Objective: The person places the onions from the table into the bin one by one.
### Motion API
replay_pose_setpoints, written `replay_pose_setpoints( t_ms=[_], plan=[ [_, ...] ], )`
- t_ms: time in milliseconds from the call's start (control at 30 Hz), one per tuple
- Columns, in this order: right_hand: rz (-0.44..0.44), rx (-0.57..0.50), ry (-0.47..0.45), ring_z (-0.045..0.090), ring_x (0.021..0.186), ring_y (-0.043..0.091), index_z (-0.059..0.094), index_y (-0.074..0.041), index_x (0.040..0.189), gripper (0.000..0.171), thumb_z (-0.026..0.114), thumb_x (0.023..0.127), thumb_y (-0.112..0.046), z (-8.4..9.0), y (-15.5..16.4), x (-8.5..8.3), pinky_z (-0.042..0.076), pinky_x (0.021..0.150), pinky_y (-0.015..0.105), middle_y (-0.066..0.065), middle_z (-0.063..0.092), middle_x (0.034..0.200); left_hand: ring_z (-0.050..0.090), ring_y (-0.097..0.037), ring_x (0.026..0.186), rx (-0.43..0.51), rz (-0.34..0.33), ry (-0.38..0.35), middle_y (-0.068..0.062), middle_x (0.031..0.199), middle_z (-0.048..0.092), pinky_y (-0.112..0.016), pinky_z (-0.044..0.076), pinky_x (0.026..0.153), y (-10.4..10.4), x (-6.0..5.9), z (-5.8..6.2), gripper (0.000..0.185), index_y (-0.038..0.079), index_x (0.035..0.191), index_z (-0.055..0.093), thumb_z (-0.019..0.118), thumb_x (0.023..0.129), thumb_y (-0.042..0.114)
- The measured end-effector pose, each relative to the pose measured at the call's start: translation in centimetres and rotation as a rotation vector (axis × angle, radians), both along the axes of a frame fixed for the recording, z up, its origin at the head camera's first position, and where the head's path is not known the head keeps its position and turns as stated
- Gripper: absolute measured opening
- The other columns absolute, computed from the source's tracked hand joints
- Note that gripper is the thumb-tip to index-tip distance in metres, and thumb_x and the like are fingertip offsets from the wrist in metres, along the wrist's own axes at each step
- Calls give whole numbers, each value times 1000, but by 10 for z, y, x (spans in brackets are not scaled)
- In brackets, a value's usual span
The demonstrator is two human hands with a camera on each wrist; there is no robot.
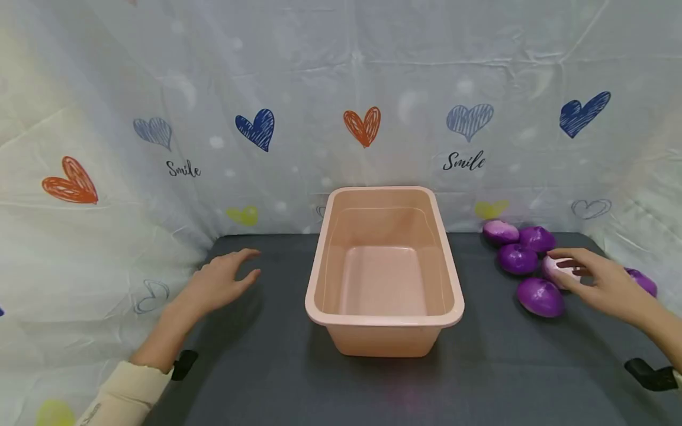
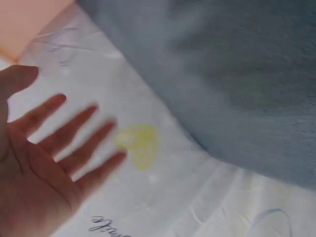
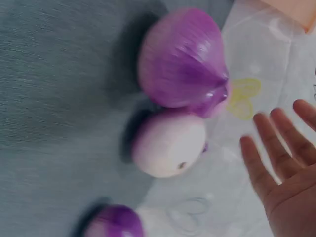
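Observation:
Several purple onions (image 1: pixel 540 297) lie in a group on the right of the dark tabletop. My right hand (image 1: pixel 604 281) hovers over them with its fingers spread, holding nothing. Partly hidden behind its fingers is a pale-sided onion (image 3: pixel 170 143), and another onion (image 1: pixel 642 280) shows past the back of the hand. In the right wrist view that hand's palm and fingers are apart from the onions. On the left, my left hand (image 1: pixel 221 281) is held above the table, fingers extended and thumb apart. Its palm (image 2: pixel 44 192) is bare.
A peach plastic basin (image 1: pixel 383 320) stands upright at the table's middle, between the hands; nothing lies inside it. Behind and beside the dark table (image 1: pixel 256 367) hangs a pale sheet (image 1: pixel 309 89) printed with hearts and words.

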State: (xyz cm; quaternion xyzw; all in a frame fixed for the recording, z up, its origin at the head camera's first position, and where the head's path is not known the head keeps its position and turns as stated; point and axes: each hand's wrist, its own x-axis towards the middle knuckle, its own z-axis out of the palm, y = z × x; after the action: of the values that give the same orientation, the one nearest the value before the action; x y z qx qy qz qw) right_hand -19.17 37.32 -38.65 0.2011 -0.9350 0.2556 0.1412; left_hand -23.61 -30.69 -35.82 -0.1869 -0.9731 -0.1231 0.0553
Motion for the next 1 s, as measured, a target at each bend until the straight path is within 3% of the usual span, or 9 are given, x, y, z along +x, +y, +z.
replay_pose_setpoints(
  t_ms=[67,167,333,433,633,800,1000],
  plan=[
    [1,-69,15,65,101,5,64,0,126,29,69,98,-5,-4,5,6,53,77,16,13,64,120,66,-38,107,138,-70,-27,-19,130,63,-56,55,80,6,2,5,44,8,143,53,61,105,28],
    [1,-176,4,58,97,-11,66,1,121,25,69,96,1,-11,12,14,48,74,7,-3,65,115,64,-35,114,354,-163,-73,-15,133,62,-53,55,88,17,7,8,45,11,146,49,62,105,24],
    [10,-306,-30,60,101,-8,61,8,124,29,67,95,7,-25,20,28,49,77,9,-16,62,118,52,-40,129,689,-281,-180,-15,148,48,-54,51,95,41,14,0,54,15,155,38,59,105,13],
    [18,-349,-45,59,108,-7,57,10,130,36,67,95,8,-31,21,34,49,79,9,-16,59,125,42,-41,137,828,-315,-254,-14,154,41,-56,46,101,56,17,-9,58,17,158,34,57,105,11],
    [72,-371,-70,55,114,-6,47,10,140,56,71,89,13,-44,20,39,50,81,12,-12,53,137,28,-43,144,954,-383,-358,-14,161,29,-67,32,108,81,20,-25,63,13,160,28,57,104,13],
    [96,-336,-66,49,119,-7,43,3,147,75,79,82,11,-54,18,33,47,83,9,-15,46,142,28,-42,144,1002,-429,-342,-13,162,26,-69,27,109,95,17,-29,66,16,160,26,59,103,19],
    [83,-324,-102,45,121,-8,40,-1,151,85,84,79,6,-64,16,26,47,82,10,-18,44,143,29,-42,143,999,-447,-340,-11,162,27,-68,28,109,100,16,-29,68,17,160,27,61,102,21]
  ],
)
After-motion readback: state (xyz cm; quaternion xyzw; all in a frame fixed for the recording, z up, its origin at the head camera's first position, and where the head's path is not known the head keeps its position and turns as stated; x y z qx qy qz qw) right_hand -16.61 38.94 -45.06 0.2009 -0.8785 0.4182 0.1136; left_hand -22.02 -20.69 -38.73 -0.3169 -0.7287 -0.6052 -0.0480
